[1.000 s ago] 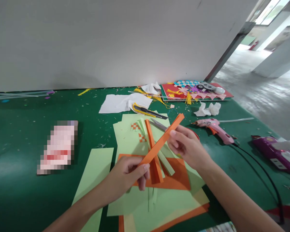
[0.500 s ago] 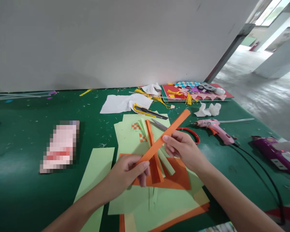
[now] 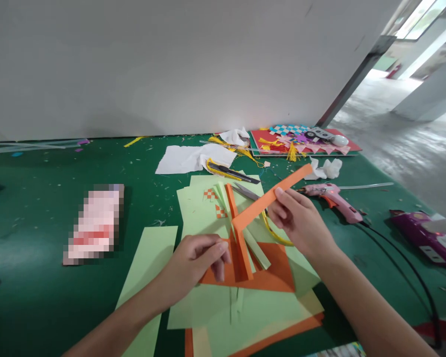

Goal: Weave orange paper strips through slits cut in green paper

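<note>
My right hand (image 3: 301,220) is closed on a long orange paper strip (image 3: 262,202), pinching it near its upper end and holding it slanted above the table. My left hand (image 3: 198,260) is apart from the strip, its fingers curled with nothing visible in them, resting at the edge of an orange sheet (image 3: 277,275). A second orange strip (image 3: 241,240) and pale green strips (image 3: 255,249) lie on light green sheets (image 3: 198,213) between my hands. Scissors (image 3: 245,191) lie partly under the held strip and my right hand.
A yellow utility knife (image 3: 226,171) lies on a white cloth (image 3: 188,158). At the right are a pink glue gun (image 3: 330,196) with a black cable (image 3: 405,267), crumpled tissue (image 3: 323,168) and a purple box (image 3: 427,235). Craft boards (image 3: 301,139) sit at the back. A blurred pink item (image 3: 94,223) lies left.
My left hand has let go of the orange strip's lower end. My right hand has carried the strip up and to the right, gripping nearer its top.
</note>
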`<state>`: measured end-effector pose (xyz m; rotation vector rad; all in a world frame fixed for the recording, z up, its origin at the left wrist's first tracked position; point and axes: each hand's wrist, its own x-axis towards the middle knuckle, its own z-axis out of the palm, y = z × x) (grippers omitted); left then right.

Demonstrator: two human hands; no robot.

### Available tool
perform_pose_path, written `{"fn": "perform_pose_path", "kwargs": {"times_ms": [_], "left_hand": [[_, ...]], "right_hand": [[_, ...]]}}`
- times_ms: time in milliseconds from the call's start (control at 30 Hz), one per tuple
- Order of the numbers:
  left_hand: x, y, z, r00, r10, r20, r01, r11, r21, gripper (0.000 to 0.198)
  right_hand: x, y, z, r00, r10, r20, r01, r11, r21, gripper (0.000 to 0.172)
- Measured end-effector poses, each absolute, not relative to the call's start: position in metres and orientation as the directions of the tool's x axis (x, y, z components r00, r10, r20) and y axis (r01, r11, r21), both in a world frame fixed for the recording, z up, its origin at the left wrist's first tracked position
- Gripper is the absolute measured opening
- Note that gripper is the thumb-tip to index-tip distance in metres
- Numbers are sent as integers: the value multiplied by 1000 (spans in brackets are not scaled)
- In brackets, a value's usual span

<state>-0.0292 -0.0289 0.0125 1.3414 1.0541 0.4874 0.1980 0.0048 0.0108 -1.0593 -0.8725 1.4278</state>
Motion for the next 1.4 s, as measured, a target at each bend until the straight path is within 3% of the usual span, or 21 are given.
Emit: {"fn": "perform_pose_path", "kwargs": {"times_ms": [167, 267, 333, 400, 500, 667, 800, 933, 1100, 1400], "left_hand": [[-29, -30, 11, 414, 861, -295, 316, 168, 934, 36], [-29, -31, 7, 413, 902, -123, 433, -76, 898, 28], [-29, -33, 4, 480, 873, 81, 489, -343, 802, 17], [-28, -35, 0, 605, 765, 223, 500, -582, 641, 22], [-27, -38, -3, 763, 611, 211, 489, -759, 429, 28], [-28, -36, -7, 816, 559, 147, 485, -800, 353, 32], [-31, -33, -10, 801, 574, 170, 504, -799, 328, 34], [-32, -32, -12, 799, 573, 183, 498, -800, 334, 35], [-32, -32, -14, 790, 582, 193, 502, -794, 343, 31], [-37, -30, -17, 782, 577, 236, 492, -803, 336, 26]], "right_hand": [[203, 6, 15, -40, 984, -171, -364, -174, -915, 34], [202, 4, 15, -87, 973, -214, -324, -230, -918, 26], [201, 5, 14, -84, 969, -230, -336, -245, -910, 20], [201, 6, 12, -77, 969, -236, -355, -248, -901, 17], [201, 9, 10, -85, 966, -245, -369, -259, -892, 15], [199, 9, 10, -131, 956, -262, -342, -292, -893, 17], [196, 8, 7, -179, 946, -269, -197, -303, -933, 24], [189, 5, -4, -113, 988, -101, 87, -91, -992, 35], [176, 0, -16, -152, 985, 83, 446, 143, -884, 11], [167, -4, -16, -253, 960, 122, 585, 252, -771, 18]]}}
